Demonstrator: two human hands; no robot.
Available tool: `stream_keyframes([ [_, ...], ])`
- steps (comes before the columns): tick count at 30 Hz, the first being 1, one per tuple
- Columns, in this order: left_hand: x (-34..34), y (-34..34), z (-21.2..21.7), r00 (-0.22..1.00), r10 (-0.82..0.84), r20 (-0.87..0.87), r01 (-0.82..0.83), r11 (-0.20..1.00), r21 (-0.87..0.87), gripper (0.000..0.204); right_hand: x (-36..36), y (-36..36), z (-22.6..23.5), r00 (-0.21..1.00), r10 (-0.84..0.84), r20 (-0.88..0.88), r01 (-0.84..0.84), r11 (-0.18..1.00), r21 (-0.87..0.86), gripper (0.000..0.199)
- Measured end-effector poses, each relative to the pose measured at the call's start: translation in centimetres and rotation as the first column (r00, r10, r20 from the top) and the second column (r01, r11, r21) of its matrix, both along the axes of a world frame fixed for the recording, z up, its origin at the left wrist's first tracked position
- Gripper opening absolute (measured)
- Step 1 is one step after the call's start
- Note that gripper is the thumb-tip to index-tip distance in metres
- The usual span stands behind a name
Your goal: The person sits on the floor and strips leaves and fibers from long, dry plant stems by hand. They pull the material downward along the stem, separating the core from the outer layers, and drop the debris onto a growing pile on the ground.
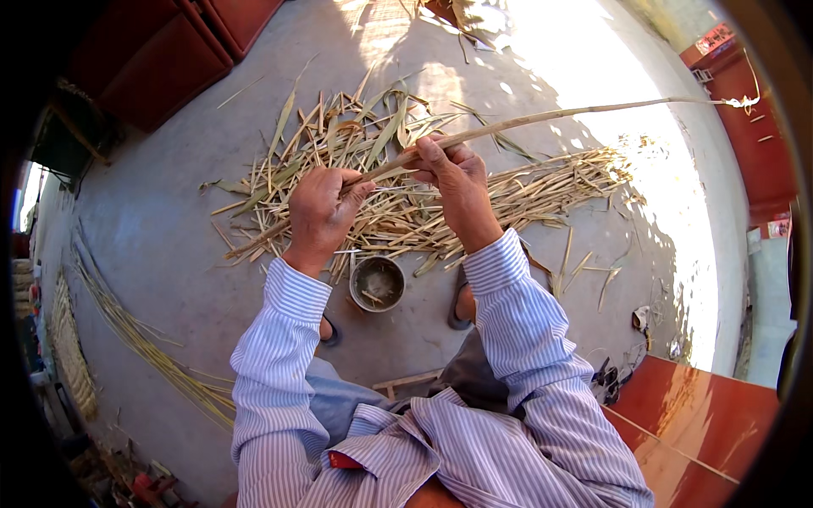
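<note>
Dry straw-coloured reed is what both hands are busy with: one long reed stalk [542,117] runs from the middle of the frame up toward the upper right, where its thin tip reaches the sunlit patch near a red door [749,127]. The left hand [320,212] sits just left of centre, its fingers [356,193] curled narrowly around the lower end of the stalk. The right hand [457,182] is just beside it, a little higher and to the right, fingers closed on the same stalk with the thumb pressed along the top (the two hands are close but I cannot tell whether they touch). Both sleeves are striped blue and white.

Below and behind the hands, a loose pile of stripped reeds and husks [398,182] spreads across the concrete floor [169,220] through the centre of the frame, some pieces green-tinged, most pale. Directly under the hands, between the person's feet, stands a small round metal bowl [377,284] with a few scraps inside. A sandal [460,306] shows at the right foot, just right of the bowl.

Along the left edge a long bundle of reeds [144,339] lies in a curve on the floor, well apart from the pile. Red-brown boards [694,415] fill the lower right corner.
</note>
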State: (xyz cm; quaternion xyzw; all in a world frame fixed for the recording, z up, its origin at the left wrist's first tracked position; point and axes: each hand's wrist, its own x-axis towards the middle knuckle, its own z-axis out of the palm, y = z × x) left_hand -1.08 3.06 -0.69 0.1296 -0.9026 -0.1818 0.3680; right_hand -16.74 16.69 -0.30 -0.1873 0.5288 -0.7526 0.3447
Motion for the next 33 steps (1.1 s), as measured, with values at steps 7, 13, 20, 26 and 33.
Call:
stream_keyframes([
  [7,1.0,-1.1,-0.5,0.997,-0.037,0.07,-0.014,0.787,0.617,0.028,-1.6,0.7,-0.5,0.999,0.027,-0.025,-0.028,0.999,-0.037,0.03],
  [13,2.2,-2.2,1.0,0.974,-0.189,0.122,0.005,0.561,0.828,0.033,-2.1,0.8,-1.3,0.968,0.155,-0.198,-0.171,0.983,-0.066,0.032],
  [20,3.4,-3.0,0.6,0.957,-0.203,0.205,-0.064,0.543,0.837,0.032,-1.8,0.3,0.4,0.985,0.125,-0.121,-0.144,0.975,-0.167,0.033],
  [26,3.3,-2.0,-0.1,0.997,-0.071,0.027,0.023,0.624,0.781,0.025,-0.9,-0.7,-0.6,0.976,0.065,-0.209,-0.07,0.997,-0.015,0.026],
  [33,4.3,-3.7,-0.3,1.0,-0.002,0.014,-0.009,0.699,0.715,0.025,-3.5,0.4,-1.5,0.756,0.336,-0.561,0.111,0.779,0.617,0.026],
])
